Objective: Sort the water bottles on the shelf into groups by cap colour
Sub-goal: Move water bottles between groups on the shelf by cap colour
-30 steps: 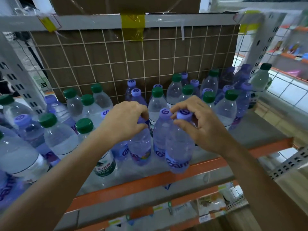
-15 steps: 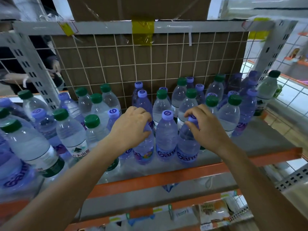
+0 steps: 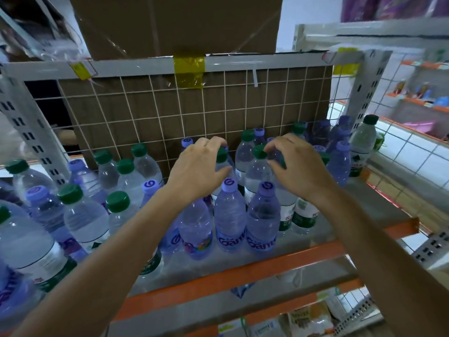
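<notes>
On the middle shelf (image 3: 359, 210) of a metal rack, water bottles with green caps and purple caps stand mixed together in front of a white wire grid (image 3: 218, 113) backed with brown board. Both arms reach in from the bottom of the view to the middle of the row.

The left hand (image 3: 198, 167) is curled over the top of a green-capped bottle (image 3: 221, 154). Its fingers wrap the cap from above and the thumb presses the neck from the front, so the grip is closed on that bottle. The right hand (image 3: 301, 166) is curled the same way round the top of a clear bottle (image 3: 286, 207) with a green label. Its grip is closed on that one, and the cap is mostly hidden by the fingers, though a sliver of green by the thumb suggests it is probably green too. Between the two hands stands another green-topped bottle (image 3: 258, 166), just beside the right fingertips.

In front of the hands, near the orange front edge (image 3: 243, 271) of the shelf, three purple bottles (image 3: 229, 215) stand side by side, touching, the left one partly under the left wrist. To the left is a crowd of bottles with both cap colours mixed (image 3: 82, 215). To the right at the back stand several purple ones (image 3: 340, 161), with a tall green-capped one (image 3: 363, 142) at the far end by the upright post.

A cardboard box (image 3: 182, 23) sits on the shelf above, over a strip of yellow tape (image 3: 189, 69)
</notes>
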### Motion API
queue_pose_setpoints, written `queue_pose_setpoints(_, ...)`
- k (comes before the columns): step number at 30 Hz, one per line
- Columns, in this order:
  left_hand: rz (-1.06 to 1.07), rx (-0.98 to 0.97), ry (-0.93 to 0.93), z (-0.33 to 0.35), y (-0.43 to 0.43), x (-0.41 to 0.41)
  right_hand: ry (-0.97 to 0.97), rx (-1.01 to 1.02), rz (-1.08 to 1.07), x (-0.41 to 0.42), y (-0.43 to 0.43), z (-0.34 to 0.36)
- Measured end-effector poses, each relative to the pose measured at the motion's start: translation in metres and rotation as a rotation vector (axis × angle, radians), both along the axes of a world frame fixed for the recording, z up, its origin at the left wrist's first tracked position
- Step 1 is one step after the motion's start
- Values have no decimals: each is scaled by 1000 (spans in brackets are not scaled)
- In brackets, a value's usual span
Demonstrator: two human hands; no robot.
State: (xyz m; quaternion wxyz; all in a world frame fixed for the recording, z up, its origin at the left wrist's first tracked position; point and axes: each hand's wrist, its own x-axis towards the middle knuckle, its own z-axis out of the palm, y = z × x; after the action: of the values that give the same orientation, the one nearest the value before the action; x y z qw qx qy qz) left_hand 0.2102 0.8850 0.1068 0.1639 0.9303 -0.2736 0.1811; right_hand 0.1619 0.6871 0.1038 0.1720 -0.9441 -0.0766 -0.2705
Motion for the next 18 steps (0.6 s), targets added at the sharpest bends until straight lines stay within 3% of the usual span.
queue_pose_setpoints(11,26,210,249,7,-25,45,561,-285,-79,66,-1,11)
queue_pose_setpoints(15,20,177,157,-4,-24,48,466,-341,-106,71,-2,2)
queue_pose_setpoints(18,35,44,123,-5,-18,51,403,-301,-74,72,-3,3)
